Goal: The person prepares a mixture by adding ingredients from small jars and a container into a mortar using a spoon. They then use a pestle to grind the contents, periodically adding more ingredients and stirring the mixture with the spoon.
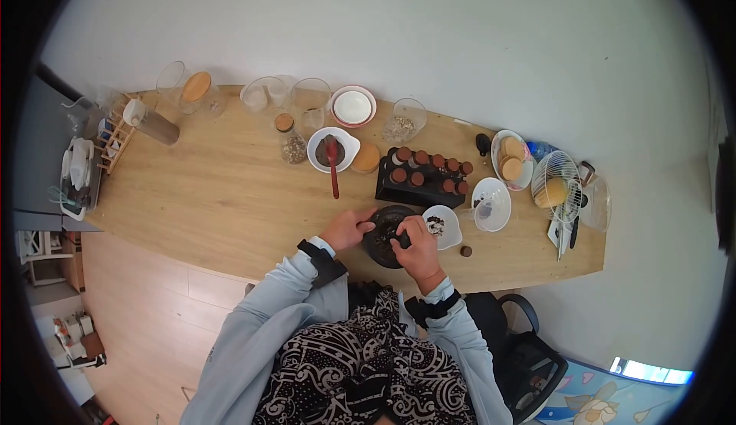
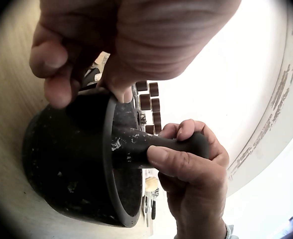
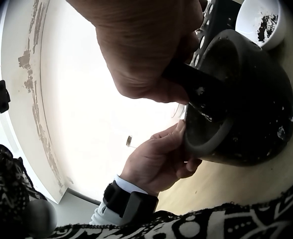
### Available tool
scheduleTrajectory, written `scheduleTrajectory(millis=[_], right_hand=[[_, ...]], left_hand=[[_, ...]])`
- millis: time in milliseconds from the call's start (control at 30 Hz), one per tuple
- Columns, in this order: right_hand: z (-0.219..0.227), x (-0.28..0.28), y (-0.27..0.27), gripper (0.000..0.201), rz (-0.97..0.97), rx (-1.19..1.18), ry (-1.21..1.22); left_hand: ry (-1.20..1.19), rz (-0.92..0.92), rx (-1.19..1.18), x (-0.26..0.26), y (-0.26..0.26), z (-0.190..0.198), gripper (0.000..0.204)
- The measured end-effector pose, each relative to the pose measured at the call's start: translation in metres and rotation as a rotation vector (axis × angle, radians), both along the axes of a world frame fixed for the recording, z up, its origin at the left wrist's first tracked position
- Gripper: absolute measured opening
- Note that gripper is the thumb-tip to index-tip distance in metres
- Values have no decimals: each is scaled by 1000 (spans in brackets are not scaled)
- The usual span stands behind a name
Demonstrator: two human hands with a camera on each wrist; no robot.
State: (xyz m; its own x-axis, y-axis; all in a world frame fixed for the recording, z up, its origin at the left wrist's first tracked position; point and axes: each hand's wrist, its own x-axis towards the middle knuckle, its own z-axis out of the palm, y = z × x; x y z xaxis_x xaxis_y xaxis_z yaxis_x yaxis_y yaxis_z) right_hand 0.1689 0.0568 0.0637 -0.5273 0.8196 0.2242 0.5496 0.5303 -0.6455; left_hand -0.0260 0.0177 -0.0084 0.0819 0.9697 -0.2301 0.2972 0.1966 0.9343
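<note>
A black mortar (image 2: 71, 164) stands on the wooden table near its front edge, pale specks on its outer wall. My left hand (image 1: 349, 229) grips the rim on the left side, thumb over the edge and fingers against the outside. In my right hand (image 1: 418, 248) is the dark pestle (image 2: 131, 149), its lower end down inside the mortar. Brown bits show at the bottom of the bowl in the head view. Just right of the mortar, a small white bowl (image 1: 451, 237) holds dark and pale pieces.
Behind stands a black rack (image 1: 414, 193) of brown-capped vials. A white bowl (image 1: 351, 143) with dark powder and a red spoon (image 1: 333, 172) sits left of it. On the right are another white bowl (image 1: 498, 206), a wire basket (image 1: 543, 168) and a small brown cap (image 1: 466, 252).
</note>
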Motion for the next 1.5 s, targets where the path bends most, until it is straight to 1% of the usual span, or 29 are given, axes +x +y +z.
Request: scheduleTrajectory(millis=[67,133,300,367,467,500,567,633,700,767,800,867,967,1000,1067,1167,1267,1300,1367,1467,1500], right_hand=[[3,3,6,32,3,-87,-53],[3,7,7,32,-19,-59,-36],[-1,1,0,32,-38,-21,0],[1,4,2,32,-12,-78,-40],[0,9,10,31,-35,-127,-51],[1,5,10,31,-31,-122,-49],[3,-1,0,32,-43,-27,32],[-2,0,-5,32,-37,-40,26],[-1,5,0,31,-42,-30,23],[3,11,8,32,-57,-185,-25],[4,10,8,32,-62,-177,-22],[2,7,3,33,-65,8,66],[-6,5,-4,33,-48,22,121],[-6,6,-3,33,-49,24,122],[-2,12,1,33,-51,-102,50],[-4,12,0,33,-61,-17,79],[-9,9,-6,33,-59,-20,126],[-8,11,-4,33,-61,-21,125],[-3,15,4,33,-63,-153,66],[1,14,-2,33,-47,-78,92],[2,12,-6,33,-43,-87,90]], left_hand=[[-28,-15,-23,2,4,3,44],[54,-14,-56,0,5,3,43],[15,-7,-84,-1,1,5,43],[7,-17,-85,0,4,10,43],[2,-5,-94,0,5,11,43],[31,-10,-74,0,7,10,43],[53,0,-72,0,2,5,43],[-7,5,-170,0,4,12,42],[-9,-5,-146,-1,5,12,42],[-9,-26,-116,-1,6,14,42],[23,-28,-93,-1,5,15,42],[51,-14,-81,-1,6,14,42],[14,-8,-114,-2,2,11,42],[18,-10,-109,-2,3,11,42],[21,-31,-95,0,5,10,42],[-7,-6,-76,-1,7,5,42],[-16,5,-59,0,0,4,42],[-18,-10,-88,-2,2,10,42],[-19,-36,-105,0,5,13,42],[10,-10,-83,-1,7,10,42],[-4,-1,-102,-1,5,12,42]])
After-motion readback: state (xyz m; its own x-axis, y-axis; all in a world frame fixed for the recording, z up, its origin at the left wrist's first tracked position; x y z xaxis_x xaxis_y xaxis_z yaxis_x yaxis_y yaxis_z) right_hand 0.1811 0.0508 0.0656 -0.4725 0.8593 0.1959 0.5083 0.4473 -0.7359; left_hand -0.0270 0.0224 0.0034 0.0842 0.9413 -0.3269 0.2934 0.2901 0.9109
